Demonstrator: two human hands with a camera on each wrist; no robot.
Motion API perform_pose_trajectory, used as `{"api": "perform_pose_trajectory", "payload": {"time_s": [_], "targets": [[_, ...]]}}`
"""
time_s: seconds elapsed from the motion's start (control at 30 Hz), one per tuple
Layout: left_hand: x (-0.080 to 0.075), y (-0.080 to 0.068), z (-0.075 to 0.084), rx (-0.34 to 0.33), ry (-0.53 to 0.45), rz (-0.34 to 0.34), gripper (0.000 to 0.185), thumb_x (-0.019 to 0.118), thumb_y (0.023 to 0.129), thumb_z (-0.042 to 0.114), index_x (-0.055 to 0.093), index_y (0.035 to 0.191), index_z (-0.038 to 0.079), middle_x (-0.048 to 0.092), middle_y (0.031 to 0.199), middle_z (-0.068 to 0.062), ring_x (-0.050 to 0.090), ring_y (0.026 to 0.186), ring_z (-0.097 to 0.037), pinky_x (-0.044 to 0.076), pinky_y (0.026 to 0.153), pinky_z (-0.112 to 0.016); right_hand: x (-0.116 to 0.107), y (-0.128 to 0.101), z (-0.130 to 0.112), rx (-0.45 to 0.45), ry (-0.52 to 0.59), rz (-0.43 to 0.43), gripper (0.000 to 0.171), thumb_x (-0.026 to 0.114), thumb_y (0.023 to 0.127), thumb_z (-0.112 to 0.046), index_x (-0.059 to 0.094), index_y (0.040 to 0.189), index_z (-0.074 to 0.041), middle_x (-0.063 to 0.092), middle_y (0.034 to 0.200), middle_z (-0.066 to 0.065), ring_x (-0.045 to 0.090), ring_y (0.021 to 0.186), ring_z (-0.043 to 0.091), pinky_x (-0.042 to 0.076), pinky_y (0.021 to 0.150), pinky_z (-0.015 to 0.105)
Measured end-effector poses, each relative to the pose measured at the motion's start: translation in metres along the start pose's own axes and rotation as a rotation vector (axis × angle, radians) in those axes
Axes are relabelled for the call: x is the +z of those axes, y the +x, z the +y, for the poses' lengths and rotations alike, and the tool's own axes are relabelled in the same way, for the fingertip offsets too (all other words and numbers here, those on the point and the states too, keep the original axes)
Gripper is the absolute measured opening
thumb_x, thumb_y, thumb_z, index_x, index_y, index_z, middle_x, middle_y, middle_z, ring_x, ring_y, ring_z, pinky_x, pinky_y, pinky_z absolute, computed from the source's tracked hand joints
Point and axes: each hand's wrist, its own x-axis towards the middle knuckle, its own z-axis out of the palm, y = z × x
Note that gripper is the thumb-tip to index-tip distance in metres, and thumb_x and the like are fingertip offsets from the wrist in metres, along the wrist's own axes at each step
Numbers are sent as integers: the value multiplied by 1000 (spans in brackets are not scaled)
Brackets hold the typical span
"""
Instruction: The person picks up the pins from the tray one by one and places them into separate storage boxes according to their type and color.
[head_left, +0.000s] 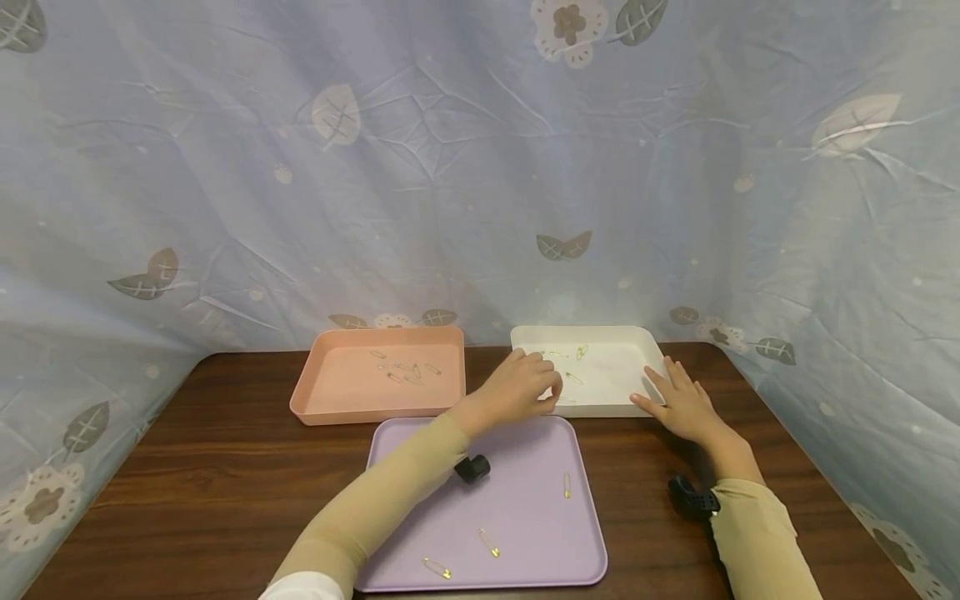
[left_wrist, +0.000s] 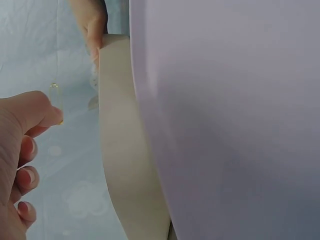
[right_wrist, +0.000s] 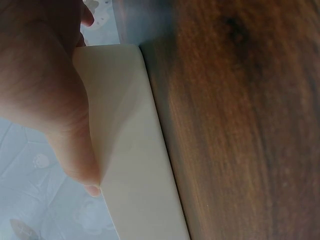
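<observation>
My left hand (head_left: 550, 392) reaches over the front left part of the white tray (head_left: 600, 410). Its thumb and forefinger pinch a small gold safety pin (left_wrist: 56, 102), which shows only in the left wrist view, above the left hand (left_wrist: 49, 118). A few gold safety pins (head_left: 582, 352) lie inside the white tray. My right hand (head_left: 664, 388) rests with straight fingers on the tray's front right corner. In the right wrist view the right hand (right_wrist: 75, 125) lies against the white tray's wall (right_wrist: 135, 165).
A purple tray (head_left: 525, 517) lies in front of me with three gold safety pins (head_left: 567, 486) on it. A pink tray (head_left: 352, 392) at the back left holds several silver pins (head_left: 405, 371). A blue patterned cloth (head_left: 480, 167) walls in the dark wooden table (head_left: 210, 467).
</observation>
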Motion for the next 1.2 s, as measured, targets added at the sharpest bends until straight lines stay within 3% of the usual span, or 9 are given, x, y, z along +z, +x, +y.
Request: {"api": "perform_pose_trajectory", "payload": {"time_s": [0.3,0.67,0.87,1.0,1.2], "targets": [[7,22,-3,-58,-3,33,5,63,88,25,68,88,26,61,80,12,49,75,-10,29,70,-26,1,0,2,-1,1,5,78,51,94,-56,34,149,-3,11,157,34,11,145,53,12,108,75],[21,52,-5,-106,9,82,7,63,91,26,69,89,25,62,78,11,52,70,-9,36,67,-26,1,0,1,2,9,-3,78,50,95,-56,32,150,-4,9,158,33,9,145,53,12,108,75],[27,73,-8,-103,-46,121,8,64,90,24,71,87,22,67,76,8,56,67,-10,44,66,-27,-2,1,-1,8,3,-8,79,48,95,-57,32,150,-3,9,158,34,9,145,53,12,108,75],[32,86,-8,-141,-79,86,9,64,90,24,73,88,21,68,75,7,55,66,-9,46,67,-26,-2,1,-1,12,-2,-10,79,48,95,-57,32,150,-3,9,158,34,9,145,53,13,108,75],[38,99,-6,-268,-217,4,12,63,90,24,74,90,20,65,73,8,51,63,-5,41,62,-20,0,1,0,13,-13,-5,79,48,95,-58,33,150,-3,10,158,34,10,145,53,14,108,75]]}}
